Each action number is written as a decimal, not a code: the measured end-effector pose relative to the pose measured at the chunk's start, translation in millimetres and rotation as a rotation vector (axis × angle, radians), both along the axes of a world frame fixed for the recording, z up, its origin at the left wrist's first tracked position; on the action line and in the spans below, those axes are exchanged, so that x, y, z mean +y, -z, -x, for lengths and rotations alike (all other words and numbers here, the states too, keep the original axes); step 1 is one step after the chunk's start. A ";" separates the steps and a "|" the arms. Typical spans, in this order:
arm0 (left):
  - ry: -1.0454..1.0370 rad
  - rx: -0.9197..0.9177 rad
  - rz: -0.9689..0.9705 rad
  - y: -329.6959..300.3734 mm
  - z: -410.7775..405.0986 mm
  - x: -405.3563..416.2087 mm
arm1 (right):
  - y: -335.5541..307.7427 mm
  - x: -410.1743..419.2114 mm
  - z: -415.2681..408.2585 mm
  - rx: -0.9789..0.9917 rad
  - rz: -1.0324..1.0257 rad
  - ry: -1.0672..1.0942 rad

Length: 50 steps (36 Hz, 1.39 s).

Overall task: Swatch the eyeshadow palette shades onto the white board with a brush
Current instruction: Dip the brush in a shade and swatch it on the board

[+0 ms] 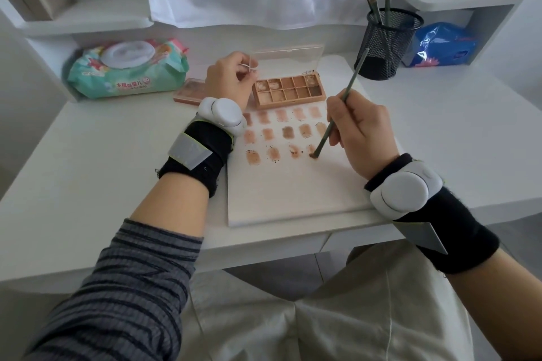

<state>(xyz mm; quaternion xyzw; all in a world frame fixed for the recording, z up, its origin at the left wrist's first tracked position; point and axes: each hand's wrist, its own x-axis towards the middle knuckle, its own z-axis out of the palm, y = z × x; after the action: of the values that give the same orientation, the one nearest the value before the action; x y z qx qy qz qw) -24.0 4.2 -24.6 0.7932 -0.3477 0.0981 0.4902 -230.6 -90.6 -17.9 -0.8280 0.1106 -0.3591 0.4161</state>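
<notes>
Right hand (356, 129): fingers closed around the brush (340, 108) at mid-shaft, pen-style grip; hand sits over the right part of the white board (293, 190).
Brush position: bristle tip touches the white board at the fourth mark of the bottom swatch row, just left of the right hand.
Brush axis: long axis tilted, tip down and toward the person, free handle end up and away to the right, toward the mesh cup (387, 44).
Left hand (231, 79): fingers curled shut on a small thin white item, too small to identify; hand rests at the left end of the eyeshadow palette (289, 92), touching or just beside it.
Eyeshadow palette: open, lid upright, lying on the far edge of the white board, between the two hands and beyond the swatches (281, 133).
Swatches: three rows of brown-pink marks, just in front of the palette.
White board: flat on the tabletop (102, 161), near edge close to the tabletop edge.
Mesh cup: holds three more brushes, upright, well right of the palette.
Wet wipes pack (126, 70): far left on the tabletop.
Second palette (189, 91): just left of the left hand, partly hidden.
</notes>
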 end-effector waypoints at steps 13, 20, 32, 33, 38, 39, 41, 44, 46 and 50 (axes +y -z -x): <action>0.010 -0.003 0.004 0.5 -0.9 0.1 | -0.2 2.0 -0.4 0.018 0.010 -0.004; 0.015 -0.013 0.011 1.8 -2.3 -0.7 | -0.8 -0.8 -2.6 -0.006 0.025 0.043; 0.020 -0.005 0.006 0.1 -0.2 0.2 | -1.3 -1.2 -0.7 -0.014 0.036 0.067; 0.018 -0.006 0.005 0.0 -0.3 0.1 | -1.3 -0.6 0.1 -0.013 0.035 0.057; 0.016 -0.011 0.005 1.1 -1.1 -0.6 | -0.4 -0.6 0.3 -0.031 0.042 0.077; 0.019 -0.010 0.006 1.2 -1.1 -0.6 | -0.4 -1.4 -0.7 -0.033 0.043 0.083; 0.022 -0.004 0.005 1.1 -1.4 -0.2 | -0.4 -1.6 -2.3 -0.030 0.046 0.085; 0.020 -0.001 0.007 1.2 -1.5 -0.3 | -1.3 -0.9 -0.6 -0.025 0.050 0.073; 0.018 -0.005 0.013 1.4 -1.1 -0.4 | -1.7 0.3 1.3 -0.021 0.049 0.058; 0.019 -0.006 0.016 1.3 -1.0 -0.2 | -0.9 -0.2 -0.3 -0.039 0.042 0.076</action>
<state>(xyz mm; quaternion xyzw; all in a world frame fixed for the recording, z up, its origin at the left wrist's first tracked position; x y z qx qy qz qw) -23.0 4.0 -25.9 0.7858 -0.3557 0.0985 0.4963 -230.4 -90.8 -17.0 -0.8247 0.1261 -0.3931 0.3867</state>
